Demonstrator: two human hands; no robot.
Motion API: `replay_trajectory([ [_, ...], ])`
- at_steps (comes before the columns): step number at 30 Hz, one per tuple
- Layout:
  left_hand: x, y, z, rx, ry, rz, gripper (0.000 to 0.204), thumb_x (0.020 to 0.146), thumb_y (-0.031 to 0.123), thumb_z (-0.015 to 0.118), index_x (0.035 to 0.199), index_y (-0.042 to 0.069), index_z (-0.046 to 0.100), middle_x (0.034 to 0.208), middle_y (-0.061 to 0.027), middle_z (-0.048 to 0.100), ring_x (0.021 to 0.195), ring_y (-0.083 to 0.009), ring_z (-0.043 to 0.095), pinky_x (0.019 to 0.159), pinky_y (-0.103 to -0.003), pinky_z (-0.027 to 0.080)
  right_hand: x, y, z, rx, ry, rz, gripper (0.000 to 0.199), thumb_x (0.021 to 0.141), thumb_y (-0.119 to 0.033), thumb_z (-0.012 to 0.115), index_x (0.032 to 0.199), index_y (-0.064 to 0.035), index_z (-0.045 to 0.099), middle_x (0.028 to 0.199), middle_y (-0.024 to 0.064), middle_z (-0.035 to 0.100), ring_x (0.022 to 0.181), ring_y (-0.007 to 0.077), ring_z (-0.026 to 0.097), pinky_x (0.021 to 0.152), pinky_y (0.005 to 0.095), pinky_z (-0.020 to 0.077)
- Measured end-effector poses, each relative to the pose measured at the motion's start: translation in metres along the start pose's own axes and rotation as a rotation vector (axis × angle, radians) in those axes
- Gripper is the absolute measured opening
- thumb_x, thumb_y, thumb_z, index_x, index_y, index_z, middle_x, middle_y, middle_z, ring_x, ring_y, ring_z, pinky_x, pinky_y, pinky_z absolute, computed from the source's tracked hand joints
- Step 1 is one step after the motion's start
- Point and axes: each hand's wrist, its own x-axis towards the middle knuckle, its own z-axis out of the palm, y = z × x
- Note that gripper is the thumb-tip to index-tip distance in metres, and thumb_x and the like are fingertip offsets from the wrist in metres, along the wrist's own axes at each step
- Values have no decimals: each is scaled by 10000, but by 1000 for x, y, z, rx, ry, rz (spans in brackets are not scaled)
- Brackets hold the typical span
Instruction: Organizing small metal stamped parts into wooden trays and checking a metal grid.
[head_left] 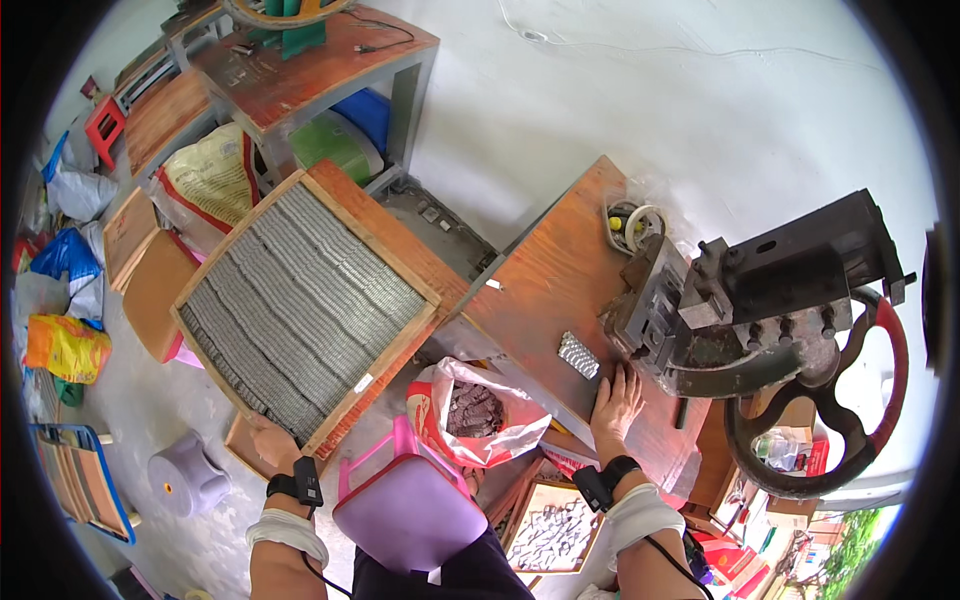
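My left hand (274,442) is at the near edge of a wood-framed tray (368,378), its fingers drawn together at the rim; what they hold, if anything, is hidden. Tightly packed rows of small grey metal pieces (310,290) fill the tray. My right hand (617,400) rests on the reddish-brown worktable (545,270), fingers stretched out and holding nothing. Just beyond its fingertips lies a small group of shiny metal pieces (578,355). Beside it on the right stands a heavy dark hand press (790,290) with a large spoked wheel (850,430).
Between the tray and the worktable stands an open bag (530,410) of dark pieces. A pink-purple stool (410,510) is before me, with a tray of loose pale pieces (555,530) to its right. A grey stool (188,473) stands at left. A coil of white tape (645,228) lies behind the press.
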Motion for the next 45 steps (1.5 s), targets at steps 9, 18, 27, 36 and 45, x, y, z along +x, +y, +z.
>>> replay_trajectory([
  [9, 11, -11, 10, 34, 93, 29, 626, 938, 406, 248, 963, -135, 561, 931, -314, 572, 853, -413, 568, 780, -408, 458, 0, -5, 2, 16, 19, -7, 432, 850, -297, 473, 1220, -74, 460, 1275, 140, 416, 1206, 316, 342, 978, 481, 233],
  [18, 17, -17, 10, 16, -49, -40, 611, 917, 452, 253, 1152, -63, 484, 1100, -280, 527, 1020, -406, 506, 874, -428, 399, -1, -2, 3, 25, 29, -14, 423, 854, -289, 465, 1219, -76, 458, 1274, 142, 416, 1210, 311, 338, 981, 474, 227],
  [27, 22, -24, 18, 25, 121, 52, 648, 922, 457, 246, 1004, -103, 560, 958, -327, 557, 883, -412, 564, 796, -413, 448, -1, -1, 8, 18, 14, -1, 412, 863, -275, 450, 1228, -82, 450, 1285, 131, 409, 1222, 305, 327, 989, 464, 219],
  [36, 29, -33, 16, 43, -67, -81, 622, 908, 480, 281, 1038, -76, 527, 973, -283, 574, 916, -414, 548, 794, -454, 429, -11, 6, 13, 300, 61, -159, 406, 841, -156, 474, 1226, -34, 435, 1257, 151, 445, 1181, 335, 386, 971, 458, 280],
  [45, 24, -29, 2, 8, 47, -105, 538, 900, 451, 327, 959, -38, 544, 871, -262, 602, 822, -405, 580, 721, -468, 451, 21, -58, 5, 241, -13, -479, 403, 779, -55, 541, 1170, 9, 472, 1189, 190, 492, 1112, 359, 447, 939, 433, 343],
])
